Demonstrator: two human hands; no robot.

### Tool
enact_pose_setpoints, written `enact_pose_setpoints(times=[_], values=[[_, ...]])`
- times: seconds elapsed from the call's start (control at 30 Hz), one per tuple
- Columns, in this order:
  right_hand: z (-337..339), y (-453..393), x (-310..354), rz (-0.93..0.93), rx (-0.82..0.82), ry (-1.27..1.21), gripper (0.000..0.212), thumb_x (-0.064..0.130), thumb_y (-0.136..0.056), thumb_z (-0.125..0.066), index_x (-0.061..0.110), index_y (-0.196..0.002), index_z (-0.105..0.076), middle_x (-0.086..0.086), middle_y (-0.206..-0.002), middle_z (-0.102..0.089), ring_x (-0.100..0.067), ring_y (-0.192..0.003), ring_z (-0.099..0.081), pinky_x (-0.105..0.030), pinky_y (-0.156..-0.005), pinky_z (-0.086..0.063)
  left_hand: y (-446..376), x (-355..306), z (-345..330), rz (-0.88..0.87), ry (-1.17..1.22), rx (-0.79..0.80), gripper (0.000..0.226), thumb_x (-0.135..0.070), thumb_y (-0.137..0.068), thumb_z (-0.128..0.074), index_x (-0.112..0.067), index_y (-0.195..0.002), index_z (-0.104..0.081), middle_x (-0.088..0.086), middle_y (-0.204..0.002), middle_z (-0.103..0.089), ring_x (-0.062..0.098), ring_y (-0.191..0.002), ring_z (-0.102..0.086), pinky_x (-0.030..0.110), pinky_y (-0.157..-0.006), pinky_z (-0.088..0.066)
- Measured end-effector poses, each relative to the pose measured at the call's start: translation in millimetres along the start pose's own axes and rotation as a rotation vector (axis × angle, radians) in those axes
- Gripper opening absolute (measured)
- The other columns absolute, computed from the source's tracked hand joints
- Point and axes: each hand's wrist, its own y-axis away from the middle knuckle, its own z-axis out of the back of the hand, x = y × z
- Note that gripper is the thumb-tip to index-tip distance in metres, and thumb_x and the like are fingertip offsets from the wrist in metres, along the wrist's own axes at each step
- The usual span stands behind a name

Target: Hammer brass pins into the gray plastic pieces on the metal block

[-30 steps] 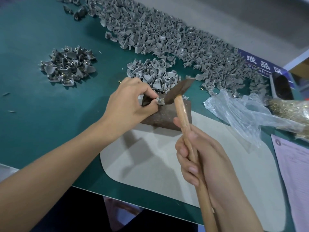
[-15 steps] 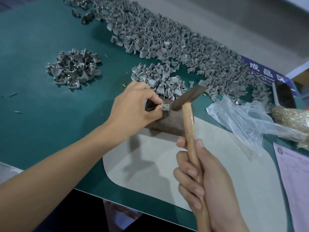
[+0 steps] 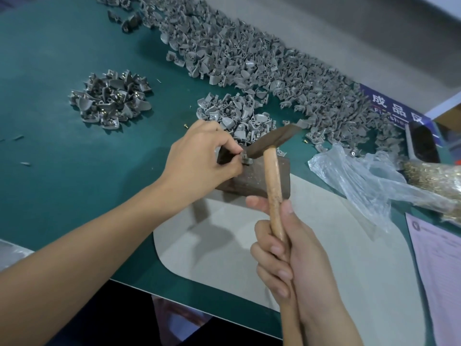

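Note:
A dark rusty metal block [image 3: 252, 179] sits on the table's middle, half on a pale mat. My left hand [image 3: 199, 158] pinches a small gray plastic piece [image 3: 245, 159] on top of the block. My right hand [image 3: 289, 258] grips the wooden handle of a hammer [image 3: 273, 186]. The hammer's dark head [image 3: 272, 141] rests right over the piece, its striking end touching or nearly touching it. The brass pin itself is hidden under the hammer head and my fingers.
A long heap of gray pieces [image 3: 249, 63] runs along the back. A small pile [image 3: 232, 116] lies behind the block, another pile with brass in it [image 3: 109, 101] at left. A plastic bag [image 3: 369, 181] with brass pins [image 3: 434, 181] and a paper sheet [image 3: 439, 270] lie right.
The hammer head has come down from a raised tilt onto the piece. My right hand has slid a little lower on the handle. My left hand keeps its pinch on the piece.

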Motion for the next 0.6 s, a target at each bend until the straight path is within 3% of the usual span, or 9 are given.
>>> enact_pose_setpoints(times=[0.2, 0.37, 0.53, 0.6], values=[[4, 1, 2, 0.079, -0.010, 0.003, 0.050, 0.053, -0.100, -0.051, 0.012, -0.122, -0.070, 0.005, -0.059, -0.032, -0.002, -0.035, -0.023, -0.012, -0.032, -0.028, 0, -1, 1, 0.007, 0.003, 0.005, 0.003, -0.035, -0.083, -0.077, -0.033, -0.084, -0.075, -0.018, -0.086, -0.057, 0.001, -0.095, -0.046, 0.025, -0.071, -0.036], [9, 2, 7, -0.012, -0.041, 0.091, 0.046, 0.054, -0.101, -0.055, 0.018, -0.122, -0.074, 0.004, -0.061, -0.033, -0.003, -0.036, -0.022, -0.013, -0.032, -0.026, 1, -3, 2, -0.009, -0.009, -0.003, 0.004, -0.032, -0.082, -0.078, -0.032, -0.084, -0.075, -0.014, -0.088, -0.059, 0.006, -0.096, -0.049, 0.031, -0.073, -0.041], [7, 5, 9, 0.105, 0.052, 0.056, 0.057, 0.061, -0.095, -0.064, 0.017, -0.132, -0.068, 0.006, -0.060, -0.036, -0.002, -0.036, -0.026, -0.013, -0.034, -0.031, 1, -2, 2, 0.009, -0.002, 0.002, 0.004, -0.035, -0.084, -0.075, -0.033, -0.082, -0.073, -0.017, -0.088, -0.059, 0.000, -0.096, -0.047, 0.011, -0.074, -0.033], [6, 2, 3, 0.081, 0.025, 0.047, 0.055, 0.060, -0.094, -0.064, 0.017, -0.128, -0.071, 0.006, -0.060, -0.035, -0.002, -0.036, -0.025, -0.013, -0.033, -0.029, 1, -2, 2, 0.009, -0.008, 0.005, 0.003, -0.035, -0.083, -0.076, -0.034, -0.082, -0.073, -0.018, -0.087, -0.058, 0.000, -0.095, -0.046, 0.013, -0.072, -0.033]])
